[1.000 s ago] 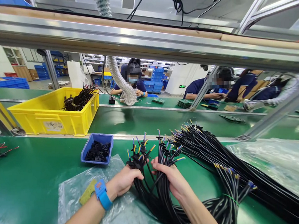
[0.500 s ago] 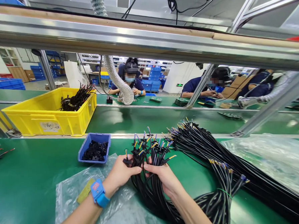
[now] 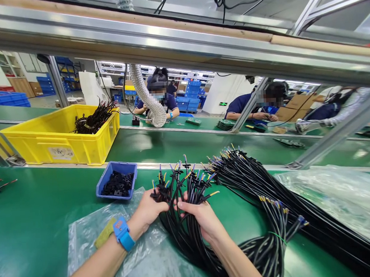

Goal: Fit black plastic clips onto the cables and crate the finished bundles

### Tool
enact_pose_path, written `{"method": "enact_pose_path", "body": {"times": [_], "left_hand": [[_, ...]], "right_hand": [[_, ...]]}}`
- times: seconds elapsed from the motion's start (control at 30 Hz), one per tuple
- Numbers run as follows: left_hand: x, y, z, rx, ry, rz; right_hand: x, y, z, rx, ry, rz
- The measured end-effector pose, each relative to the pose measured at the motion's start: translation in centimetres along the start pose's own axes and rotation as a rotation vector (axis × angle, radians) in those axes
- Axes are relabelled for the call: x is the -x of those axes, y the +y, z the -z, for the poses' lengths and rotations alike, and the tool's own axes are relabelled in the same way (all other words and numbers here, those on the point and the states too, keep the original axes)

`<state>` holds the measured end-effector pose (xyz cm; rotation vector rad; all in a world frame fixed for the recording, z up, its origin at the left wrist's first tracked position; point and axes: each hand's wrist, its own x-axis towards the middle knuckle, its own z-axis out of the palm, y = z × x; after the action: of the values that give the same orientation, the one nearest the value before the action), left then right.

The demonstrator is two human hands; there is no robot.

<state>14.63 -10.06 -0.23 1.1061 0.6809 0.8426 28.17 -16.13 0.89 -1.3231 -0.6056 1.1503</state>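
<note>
Black cables (image 3: 190,233) with stripped yellow, white and purple wire ends rise between my hands, and small black clips sit near their tips. My left hand (image 3: 150,208), with a blue strap on its wrist, is closed around one part of the bunch. My right hand (image 3: 200,216) grips the other part, thumb across the cables. A few cables stand between the two hands. Left of them, a blue bin (image 3: 116,181) contains loose black clips. Close to my right forearm lies a cable bundle (image 3: 273,229) bound with a green tie.
A long pile of black cables (image 3: 268,188) runs along the right, beside clear plastic bags (image 3: 340,200). A yellow crate (image 3: 70,150) with cables stands at the back left. Under my left arm is a plastic bag (image 3: 84,234). A metal frame (image 3: 179,35) crosses above; co-workers sit beyond.
My left hand has moved slightly left with its cables, widening the space between the two parts of the bunch. My right hand stays nearly in place. The view has shifted a little.
</note>
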Motion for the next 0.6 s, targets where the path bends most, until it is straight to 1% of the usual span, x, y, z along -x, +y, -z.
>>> {"method": "enact_pose_path", "body": {"times": [0.1,0.37,0.53,0.6], "left_hand": [[-0.1,-0.1,0.1,0.003,0.001,-0.003],[0.0,0.2,0.4,-0.027,-0.086,-0.005],[0.0,0.7,1.3,-0.001,-0.225,0.037],[0.1,0.8,1.6,0.008,-0.251,0.041]], "right_hand": [[0.1,0.0,0.0,0.01,0.008,0.007],[0.1,-0.1,-0.1,0.019,0.024,0.016],[0.2,0.0,-0.1,0.01,0.024,0.011],[0.2,0.0,-0.1,0.004,0.021,0.008]]}}
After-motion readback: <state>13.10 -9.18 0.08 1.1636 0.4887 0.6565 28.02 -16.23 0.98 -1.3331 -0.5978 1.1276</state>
